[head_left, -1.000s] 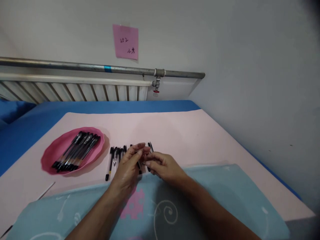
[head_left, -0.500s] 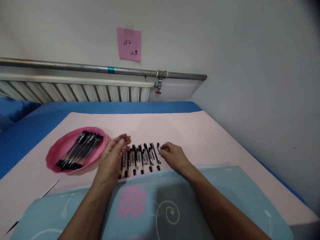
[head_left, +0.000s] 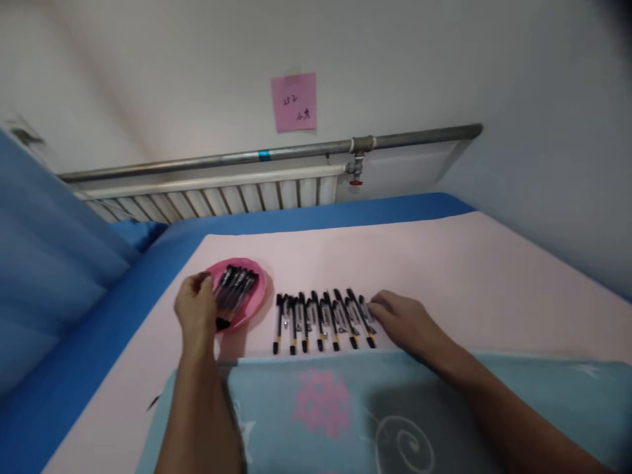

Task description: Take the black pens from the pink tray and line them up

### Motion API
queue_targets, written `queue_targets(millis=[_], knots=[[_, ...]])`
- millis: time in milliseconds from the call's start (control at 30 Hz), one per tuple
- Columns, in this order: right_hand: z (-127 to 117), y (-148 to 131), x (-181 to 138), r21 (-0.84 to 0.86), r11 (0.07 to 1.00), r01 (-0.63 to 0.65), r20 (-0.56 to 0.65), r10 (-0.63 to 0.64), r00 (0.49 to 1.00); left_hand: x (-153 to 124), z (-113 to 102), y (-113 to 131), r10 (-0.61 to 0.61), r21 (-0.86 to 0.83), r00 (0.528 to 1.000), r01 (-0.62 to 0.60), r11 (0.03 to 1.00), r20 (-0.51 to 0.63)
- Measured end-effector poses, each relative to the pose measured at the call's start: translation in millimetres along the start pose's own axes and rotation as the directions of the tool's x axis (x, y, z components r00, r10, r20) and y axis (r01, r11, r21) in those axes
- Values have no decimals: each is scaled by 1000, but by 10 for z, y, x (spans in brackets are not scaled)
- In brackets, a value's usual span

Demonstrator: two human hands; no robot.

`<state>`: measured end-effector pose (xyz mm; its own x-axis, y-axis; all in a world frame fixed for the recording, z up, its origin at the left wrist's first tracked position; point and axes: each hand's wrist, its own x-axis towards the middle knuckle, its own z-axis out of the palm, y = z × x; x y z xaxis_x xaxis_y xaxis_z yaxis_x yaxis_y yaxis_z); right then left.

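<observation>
A row of black pens [head_left: 322,322] lies side by side on the pink sheet, with clear-and-black caps [head_left: 311,313] set between them. My right hand [head_left: 403,319] is at the right end of this row, its thumb and fingers closed at a pen cap [head_left: 366,308] beside the last pen. Off to the left stands a pink scalloped dish [head_left: 254,306] holding several capped black pens [head_left: 237,286]. My left hand [head_left: 194,304] has its fingers curled at the dish's left rim and covers part of that side.
Light-blue patterned cloth [head_left: 266,401] covers the near edge of the pink sheet [head_left: 345,257]. A small dark-tipped object [head_left: 153,403] lies at the lower left. Behind are a radiator [head_left: 237,197], a metal pipe [head_left: 316,150] and a red-handled valve [head_left: 355,182]. Blue curtain [head_left: 54,263] hangs left.
My left hand has left the row of pens and moved to the dish's left rim. My right hand has brought the cap beside the last pen. The view has turned left and tilted.
</observation>
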<state>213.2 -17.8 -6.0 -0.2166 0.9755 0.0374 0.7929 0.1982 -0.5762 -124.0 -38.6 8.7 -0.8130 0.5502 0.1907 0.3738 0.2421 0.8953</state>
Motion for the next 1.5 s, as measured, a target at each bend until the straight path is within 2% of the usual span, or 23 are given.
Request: queue_targets(millis=[33,133,300,600,800,967,1033,1067,1133,1167,1233,1300,1367,1433,1500], knots=[[-4,1,3,15,1000,-1,1,1,1000,42,-4,-29,72,197,997,-76,977,31],[-21,-7,-1,50,999,-5,5,5,1000,119,36,-63,137,444,984,-174,879,114],[-46,-34,-12,81,996,-33,28,30,999,140,138,-12,145,578,966,-244,779,212],[-68,-96,-28,77,997,-11,23,9,1000,213,196,49,76,658,951,-265,705,301],[-52,-68,-11,100,995,-19,44,15,999,186,206,81,53,673,937,-287,682,346],[-79,-85,-26,143,990,-11,0,11,1000,133,80,209,97,672,940,-304,675,327],[-104,-114,-39,182,983,2,-67,11,998,65,19,315,151,602,949,-294,743,277],[-114,-134,-48,214,977,6,-97,15,995,5,4,376,169,511,951,-282,812,258],[-125,-186,-78,320,947,17,-101,16,995,-174,24,503,155,172,943,-211,962,293],[-125,-220,-99,388,921,23,-69,4,998,-293,64,565,130,-52,917,-119,992,377],[-115,-295,-150,531,847,30,38,-60,997,-569,192,677,111,-382,799,157,911,591],[-100,-363,-199,641,768,19,132,-134,982,-849,351,773,103,-453,645,405,794,757],[-98,-403,-231,715,699,-19,188,-165,968,-1076,501,852,107,-419,523,526,740,846],[-124,-406,-239,755,653,-61,223,-169,960,-1206,624,914,115,-400,470,569,718,875],[-178,-380,-226,765,637,-96,261,-170,950,-1228,720,952,114,-405,469,586,701,876]])
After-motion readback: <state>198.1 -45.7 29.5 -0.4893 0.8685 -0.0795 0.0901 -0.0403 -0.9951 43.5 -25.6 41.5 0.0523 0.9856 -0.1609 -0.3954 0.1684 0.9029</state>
